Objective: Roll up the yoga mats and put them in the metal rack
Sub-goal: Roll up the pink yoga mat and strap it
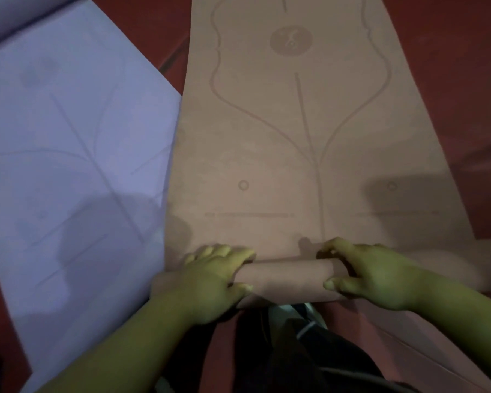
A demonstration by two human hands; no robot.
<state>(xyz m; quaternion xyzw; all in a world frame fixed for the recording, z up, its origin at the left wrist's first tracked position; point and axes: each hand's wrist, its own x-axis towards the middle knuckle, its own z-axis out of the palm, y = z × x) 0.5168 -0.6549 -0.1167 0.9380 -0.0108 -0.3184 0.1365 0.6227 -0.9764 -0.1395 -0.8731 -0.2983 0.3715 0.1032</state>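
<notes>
A pink-brown yoga mat point(281, 137) with curved line markings lies flat on the floor, stretching away from me. Its near end is rolled into a short tube point(284, 279). My left hand point(210, 282) grips the left part of the roll, fingers over the top and thumb on the near side. On the right part of the roll my right hand point(372, 273) holds it the same way. A lilac yoga mat point(68, 154) lies flat to the left, its edge touching or overlapping the pink mat's left edge. No metal rack is in view.
The floor point(459, 66) is dark red carpet, showing to the right and between the mats at the top. My dark trousers point(295, 350) are just below the roll. The lilac mat's far end point(17, 21) looks folded or curled at top left.
</notes>
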